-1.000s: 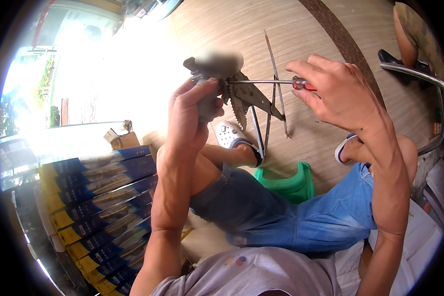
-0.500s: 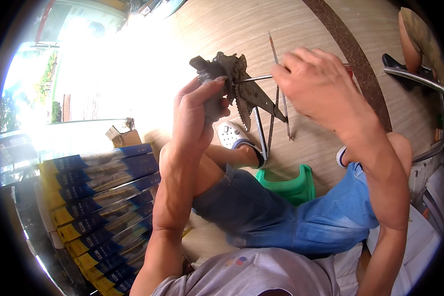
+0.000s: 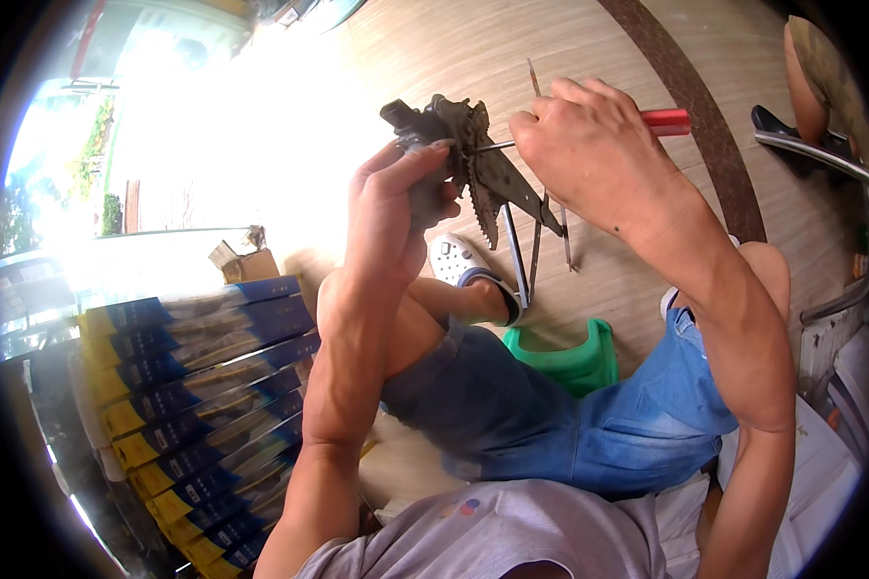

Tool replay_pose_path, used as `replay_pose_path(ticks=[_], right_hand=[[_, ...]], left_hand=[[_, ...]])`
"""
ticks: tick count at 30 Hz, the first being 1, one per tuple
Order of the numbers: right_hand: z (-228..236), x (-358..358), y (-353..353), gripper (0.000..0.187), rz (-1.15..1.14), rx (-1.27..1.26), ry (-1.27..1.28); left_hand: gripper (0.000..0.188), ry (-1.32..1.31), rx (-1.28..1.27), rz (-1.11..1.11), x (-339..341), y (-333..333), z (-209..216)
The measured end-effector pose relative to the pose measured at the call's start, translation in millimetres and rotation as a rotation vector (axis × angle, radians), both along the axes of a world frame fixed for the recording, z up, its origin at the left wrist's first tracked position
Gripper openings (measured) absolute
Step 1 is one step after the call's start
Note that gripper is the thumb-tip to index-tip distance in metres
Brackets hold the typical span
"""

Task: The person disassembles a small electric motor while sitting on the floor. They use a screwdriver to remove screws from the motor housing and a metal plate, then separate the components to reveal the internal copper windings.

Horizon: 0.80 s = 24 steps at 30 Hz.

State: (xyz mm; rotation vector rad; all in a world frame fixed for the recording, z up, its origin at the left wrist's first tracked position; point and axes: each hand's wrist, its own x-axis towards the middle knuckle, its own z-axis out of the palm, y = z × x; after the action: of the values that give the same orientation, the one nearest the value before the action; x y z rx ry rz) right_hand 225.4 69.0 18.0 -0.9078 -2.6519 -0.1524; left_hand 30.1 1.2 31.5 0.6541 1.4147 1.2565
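Observation:
My left hand (image 3: 381, 207) is wrapped around the dark motor body of a window regulator (image 3: 483, 179), thumb across its top, holding it up in front of me. A toothed sector plate and a tapering arm stick out on its right side, with thin metal bars (image 3: 515, 256) below. In my closed right hand (image 3: 599, 154) is a screwdriver (image 3: 668, 122). Its red handle shows beyond the hand, and its thin shaft reaches left to the regulator beside the teeth. Where exactly the tip sits I cannot tell.
A stack of blue and yellow boxes (image 3: 203, 425) stands at the left, with a small open carton (image 3: 246, 262) behind it. Between my legs is a green plastic stool (image 3: 574, 362). At the far right, a person's leg (image 3: 806, 92) shows beside a metal chair frame (image 3: 821, 154).
My right hand has shifted slightly left and up and turned, so more of the red handle shows. The regulator in my left hand has moved a little to the right.

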Motion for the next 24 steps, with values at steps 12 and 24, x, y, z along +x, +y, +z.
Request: replay_pose_path(ticks=[12, 24], right_hand=[[2.2, -8.9, -6.7, 0.002, -0.063, -0.079, 0.043], [-12.3, -16.7, -1.6, 0.011, -0.024, -0.239, 0.138]], left_hand=[[0.018, -0.002, -0.011, 0.011, -1.9, -2.3, 1.3], [0.023, 0.01, 0.004, -0.014, 1.4, -4.0, 0.5]])
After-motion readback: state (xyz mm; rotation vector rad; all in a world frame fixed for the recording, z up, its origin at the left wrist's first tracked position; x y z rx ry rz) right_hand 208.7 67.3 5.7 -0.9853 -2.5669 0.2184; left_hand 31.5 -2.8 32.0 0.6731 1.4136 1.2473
